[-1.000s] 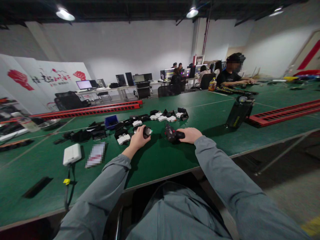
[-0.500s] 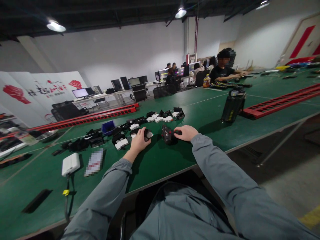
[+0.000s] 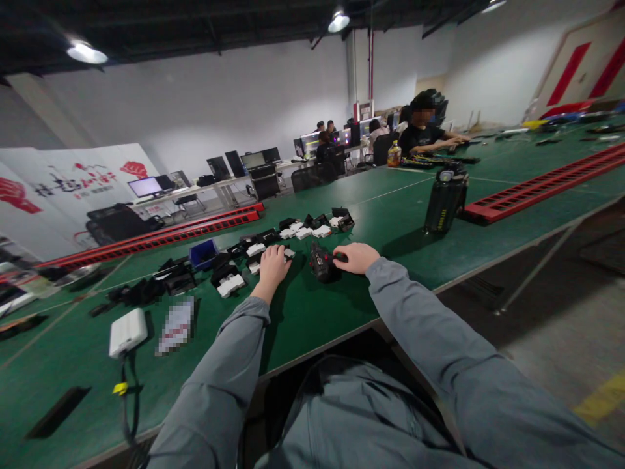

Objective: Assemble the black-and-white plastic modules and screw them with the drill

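My left hand (image 3: 272, 268) curls over a small black-and-white plastic part (image 3: 290, 253) at the end of the row, hiding most of it. To its right, a black cordless drill (image 3: 321, 263) with red accents lies on the green table (image 3: 312, 319), its nose pointing away from me. The fingers of my right hand (image 3: 359, 258) are closed round the drill's handle end. More black housings with white pieces (image 3: 230, 284) lie left of my left hand, and a similar cluster (image 3: 319, 230) sits beyond the drill.
A blue bin (image 3: 203, 255) stands among black parts. Nearer on the left are a white box (image 3: 127, 332) with a cable and a blurred packet (image 3: 176, 326). A dark bottle (image 3: 445, 200) and red slotted rail (image 3: 532, 187) stand right. A co-worker (image 3: 424, 133) sits across the table.
The view has swung slightly to the right. My left hand has flattened over the part, which shows less now. My right hand keeps its hold on the drill.
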The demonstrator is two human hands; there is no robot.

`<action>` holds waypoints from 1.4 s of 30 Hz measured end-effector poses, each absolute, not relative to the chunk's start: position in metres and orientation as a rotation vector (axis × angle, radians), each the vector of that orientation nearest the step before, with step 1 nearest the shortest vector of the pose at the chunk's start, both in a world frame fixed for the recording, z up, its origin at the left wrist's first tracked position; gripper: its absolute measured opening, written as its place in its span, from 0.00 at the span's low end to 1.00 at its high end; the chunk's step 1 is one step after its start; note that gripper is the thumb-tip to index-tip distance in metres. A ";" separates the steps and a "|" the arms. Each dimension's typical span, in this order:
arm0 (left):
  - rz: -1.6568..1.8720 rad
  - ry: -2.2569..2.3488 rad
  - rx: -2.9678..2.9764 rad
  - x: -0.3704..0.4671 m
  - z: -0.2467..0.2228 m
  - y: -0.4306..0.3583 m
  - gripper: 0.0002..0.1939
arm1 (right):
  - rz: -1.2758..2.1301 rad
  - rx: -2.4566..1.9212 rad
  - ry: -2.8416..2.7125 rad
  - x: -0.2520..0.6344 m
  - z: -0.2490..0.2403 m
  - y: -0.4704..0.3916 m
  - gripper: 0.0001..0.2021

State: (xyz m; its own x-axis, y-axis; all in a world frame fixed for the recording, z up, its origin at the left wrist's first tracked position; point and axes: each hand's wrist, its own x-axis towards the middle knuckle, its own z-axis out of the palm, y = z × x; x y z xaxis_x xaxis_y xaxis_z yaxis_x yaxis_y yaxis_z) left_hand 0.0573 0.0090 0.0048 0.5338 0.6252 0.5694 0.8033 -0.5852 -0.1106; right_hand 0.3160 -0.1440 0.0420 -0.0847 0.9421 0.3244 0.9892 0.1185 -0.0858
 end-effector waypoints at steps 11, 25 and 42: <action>-0.861 -1.291 -2.250 0.020 0.014 0.014 0.27 | -0.507 -1.775 -2.076 0.328 0.035 -0.127 0.18; -0.638 -1.517 -2.213 -0.018 0.006 0.027 0.20 | -0.221 -1.074 -2.469 0.200 0.022 -0.138 0.21; -0.606 -1.468 -2.268 -0.032 0.019 0.011 0.15 | 0.025 -1.556 -2.057 0.119 -0.002 -0.035 0.17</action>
